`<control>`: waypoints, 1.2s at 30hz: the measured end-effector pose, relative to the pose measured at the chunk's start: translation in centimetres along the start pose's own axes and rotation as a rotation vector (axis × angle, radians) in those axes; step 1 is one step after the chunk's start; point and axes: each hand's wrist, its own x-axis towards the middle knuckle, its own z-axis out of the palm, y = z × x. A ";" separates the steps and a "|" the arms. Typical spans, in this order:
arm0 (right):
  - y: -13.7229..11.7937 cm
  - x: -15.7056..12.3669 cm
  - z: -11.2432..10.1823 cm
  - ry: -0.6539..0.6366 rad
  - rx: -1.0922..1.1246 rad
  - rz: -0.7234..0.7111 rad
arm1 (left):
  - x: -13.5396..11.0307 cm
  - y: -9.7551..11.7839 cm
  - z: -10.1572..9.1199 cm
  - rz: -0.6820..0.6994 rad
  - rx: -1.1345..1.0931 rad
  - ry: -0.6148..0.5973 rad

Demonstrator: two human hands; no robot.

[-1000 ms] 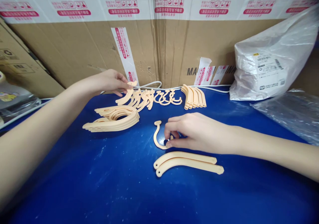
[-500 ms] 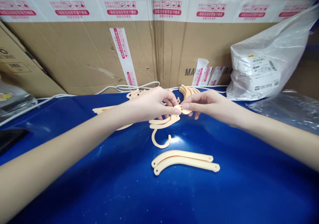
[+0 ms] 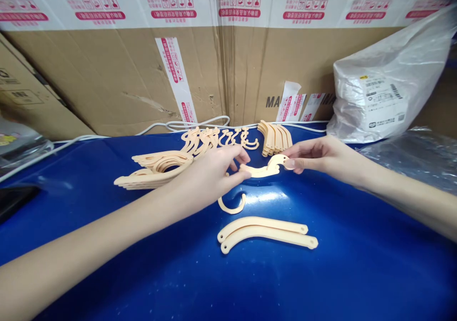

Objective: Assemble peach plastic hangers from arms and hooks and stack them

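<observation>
Between my hands is a cream plastic hanger piece [image 3: 262, 171], with a curved, rounded end at the right. My left hand [image 3: 226, 166] pinches its left end between thumb and fingers. The rounded end, with small holes, is gripped between the thumb and fingers of my right hand [image 3: 314, 157]. A cream hook [image 3: 232, 210] lies on the blue table below my left hand, its upper part hidden. Nearer to me, two curved hanger arms [image 3: 266, 235] lie side by side, each with a hole at its left end.
Stacked hanger pieces [image 3: 152, 180] lie left of my left forearm. Behind my hands are several loose hooks [image 3: 210, 138] and a stack of curved arms [image 3: 274, 138]. A large cardboard box [image 3: 135, 73], white cable [image 3: 143, 131] and white plastic bag [image 3: 378, 88] line the back.
My hands have moved apart, the left slightly down and left, the right to the right. The hanger piece now shows stretched between them, and the loose hooks behind are uncovered.
</observation>
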 end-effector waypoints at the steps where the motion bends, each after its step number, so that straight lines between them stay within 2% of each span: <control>1: 0.4 0.0 -0.1 0.000 -0.007 0.008 | -0.7 -0.1 0.0 0.022 0.054 0.003; 4: 1.4 0.0 -0.2 -0.002 -0.044 0.014 | -2.7 -0.5 0.0 0.101 0.184 -0.004; 8: 2.1 -0.1 -0.2 0.019 -0.177 -0.054 | -4.5 -1.2 0.5 0.233 0.341 -0.019; 13: 2.2 -0.2 -0.2 0.030 -0.352 -0.189 | -5.0 -1.3 0.6 0.348 0.444 0.004; 20: 2.5 -0.4 0.2 0.038 -0.459 -0.277 | -5.7 -1.2 0.3 0.472 0.471 0.085; 28: 2.3 -1.1 0.8 0.135 -0.612 -0.438 | -6.1 -1.6 0.2 0.478 0.503 0.109; 36: 2.2 -1.5 1.1 0.190 -0.665 -0.430 | -6.5 -1.8 0.2 0.514 0.532 0.099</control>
